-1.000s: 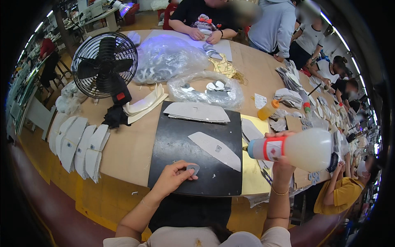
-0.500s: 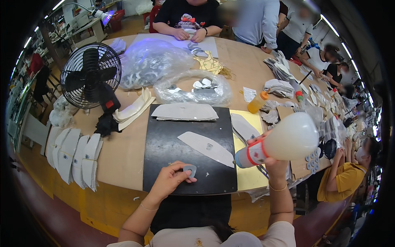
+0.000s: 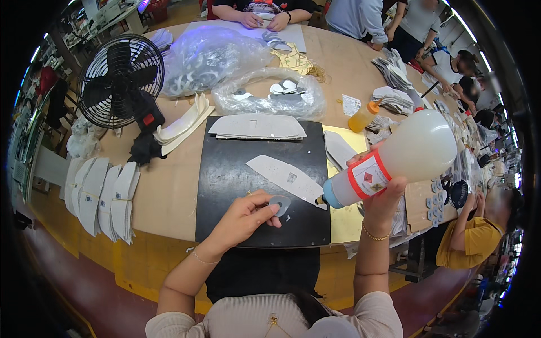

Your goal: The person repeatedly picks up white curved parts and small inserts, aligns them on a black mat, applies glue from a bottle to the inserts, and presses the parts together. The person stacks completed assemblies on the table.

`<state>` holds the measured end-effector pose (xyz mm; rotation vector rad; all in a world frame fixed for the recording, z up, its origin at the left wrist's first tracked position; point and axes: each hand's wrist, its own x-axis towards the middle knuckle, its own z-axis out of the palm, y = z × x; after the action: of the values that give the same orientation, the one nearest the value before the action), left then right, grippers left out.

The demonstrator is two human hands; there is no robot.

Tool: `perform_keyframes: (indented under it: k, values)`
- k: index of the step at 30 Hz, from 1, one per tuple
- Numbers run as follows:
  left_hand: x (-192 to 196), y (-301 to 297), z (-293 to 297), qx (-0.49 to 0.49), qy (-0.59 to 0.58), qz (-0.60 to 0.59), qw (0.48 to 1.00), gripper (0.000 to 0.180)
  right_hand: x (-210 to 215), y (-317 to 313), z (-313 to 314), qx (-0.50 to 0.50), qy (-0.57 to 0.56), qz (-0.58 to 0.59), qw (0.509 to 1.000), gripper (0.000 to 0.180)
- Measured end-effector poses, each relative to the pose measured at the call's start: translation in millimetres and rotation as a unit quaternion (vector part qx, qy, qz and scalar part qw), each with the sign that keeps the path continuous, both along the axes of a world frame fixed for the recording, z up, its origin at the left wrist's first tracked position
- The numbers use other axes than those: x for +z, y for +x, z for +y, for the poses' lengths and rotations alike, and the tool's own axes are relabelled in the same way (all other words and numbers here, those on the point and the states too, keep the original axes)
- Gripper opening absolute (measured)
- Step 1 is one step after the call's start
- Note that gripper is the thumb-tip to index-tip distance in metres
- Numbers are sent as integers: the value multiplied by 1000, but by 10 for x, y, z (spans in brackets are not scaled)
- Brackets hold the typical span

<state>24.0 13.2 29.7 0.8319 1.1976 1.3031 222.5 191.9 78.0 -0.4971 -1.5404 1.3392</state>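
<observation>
My left hand [image 3: 243, 218] pinches a small grey rounded patch [image 3: 284, 207] with a dark spot, above the black mat [image 3: 231, 174]. In my right hand [image 3: 389, 197] is a squeeze bottle [image 3: 422, 149], its pale body bulging and its label edged in red. The bottle is tilted, nozzle pointing down and left. Its dark tip is at the right end of a light grey cut panel [image 3: 271, 172]; I cannot tell if they touch. The panel lies slantwise on the mat and has a small grey mark. A stack of similar panels [image 3: 256, 128] rests at the mat's far edge.
A black fan [image 3: 119, 84] stands at the left, with tied bundles of panels [image 3: 98, 197] in front. Clear plastic bags [image 3: 211, 59] lie beyond the mat. An orange-capped bottle [image 3: 363, 117] and a yellow sheet [image 3: 345, 228] are at the right. Other people work around the table.
The view has shifted, so the table appears higher. My left hand has moved the patch right and away from me, nearer the nozzle. The bottle's tip has shifted slightly left over the panel's end.
</observation>
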Motion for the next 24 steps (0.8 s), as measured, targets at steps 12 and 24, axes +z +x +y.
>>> perform_keyframes:
  k: [12, 24]
  values:
    - [264, -78, 230, -51, -60, -35, 996, 22, 105, -233, 230, -15, -132, 189, 973, 76]
    - [530, -52, 323, -84, -58, -61, 993, 21, 113, -313, 262, -21, -157, 204, 966, 67]
